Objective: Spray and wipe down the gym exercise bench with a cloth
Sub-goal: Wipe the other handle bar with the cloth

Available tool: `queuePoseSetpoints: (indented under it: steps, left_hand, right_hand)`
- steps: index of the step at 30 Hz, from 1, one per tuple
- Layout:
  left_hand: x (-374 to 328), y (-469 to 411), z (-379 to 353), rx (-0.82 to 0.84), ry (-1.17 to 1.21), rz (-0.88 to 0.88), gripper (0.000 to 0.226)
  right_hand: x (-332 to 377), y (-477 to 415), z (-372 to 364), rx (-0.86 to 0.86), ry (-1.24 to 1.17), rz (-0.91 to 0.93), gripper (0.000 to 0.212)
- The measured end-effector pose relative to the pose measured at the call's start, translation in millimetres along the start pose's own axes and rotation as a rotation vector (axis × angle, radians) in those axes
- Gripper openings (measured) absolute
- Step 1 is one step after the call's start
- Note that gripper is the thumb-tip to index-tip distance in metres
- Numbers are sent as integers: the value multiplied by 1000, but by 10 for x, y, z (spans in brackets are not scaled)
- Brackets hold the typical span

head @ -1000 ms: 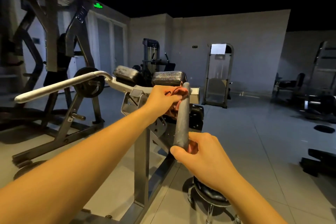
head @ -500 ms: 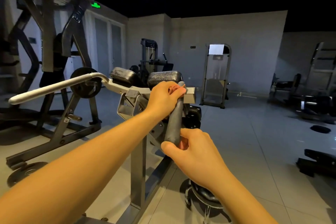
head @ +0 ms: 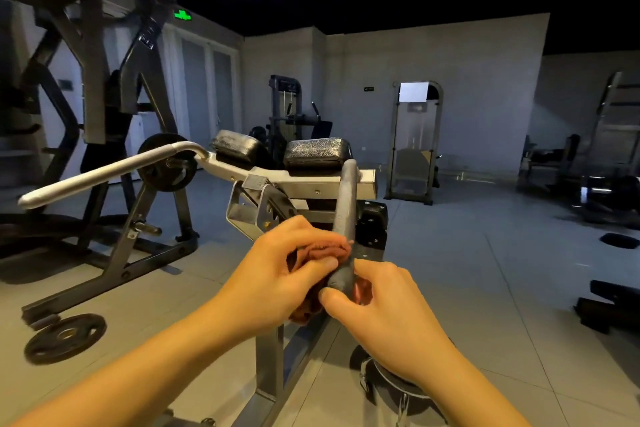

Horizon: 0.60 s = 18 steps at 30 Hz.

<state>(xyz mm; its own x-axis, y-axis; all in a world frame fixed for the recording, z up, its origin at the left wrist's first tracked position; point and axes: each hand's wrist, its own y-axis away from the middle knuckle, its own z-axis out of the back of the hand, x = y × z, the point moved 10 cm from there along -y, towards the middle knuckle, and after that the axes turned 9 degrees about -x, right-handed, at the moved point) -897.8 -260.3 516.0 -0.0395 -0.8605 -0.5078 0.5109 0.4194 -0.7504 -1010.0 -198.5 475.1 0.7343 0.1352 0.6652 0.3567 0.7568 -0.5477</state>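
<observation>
A grey padded handle bar (head: 344, 204) rises in front of me on the exercise machine (head: 301, 180), which carries two black pads (head: 315, 151) behind it. My left hand (head: 277, 274) holds a reddish-brown cloth (head: 323, 250) wrapped against the handle's lower end. My right hand (head: 377, 308) pinches the handle's bottom tip, fingers touching the cloth. No spray bottle is in view.
A long silver lever arm (head: 104, 173) juts left from the machine. A weight plate (head: 64, 336) lies on the floor at left, beside a dark plate-loaded frame (head: 97, 80). A round stool seat (head: 391, 388) sits below my right wrist. More machines stand at the right.
My left hand slid the cloth down the handle from its top to its lower end, close to my right hand. The right hand stayed at the handle's bottom.
</observation>
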Motion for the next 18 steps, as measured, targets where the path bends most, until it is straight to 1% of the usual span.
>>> queuePoseSetpoints:
  steps: [4,7,10,12,13,15,16,18]
  left_hand:
    - [305,-528,-53,-63,-54,49,18]
    - [633,-989,-125,-133,-66,138,17]
    - [624,-914,-177,-161,-33,187,17]
    - [397,-607,-124,-105,-4,120,17]
    - [252,-423,-86,-57,0,60,18]
    - [87,-158,-27,43,10,-4,20]
    - [81,-171,-24,78,-9,-10,20]
    - [199,-407,-4,63,-66,24,19]
  right_hand:
    - [-14,-4,-10,3,16,-11,27]
    - [-40,-12,-12,-13,22,-29,25]
    - [-52,-15,-3,-10,14,-38,24]
    - [-52,16,-3,-4,3,-29,25]
    - [-48,34,-12,2,-6,-27,25]
    - [-47,51,-29,7,-32,-26,23]
    - [-46,44,-35,2,-37,-28,23]
    - [-30,21,-56,9,-36,-26,22]
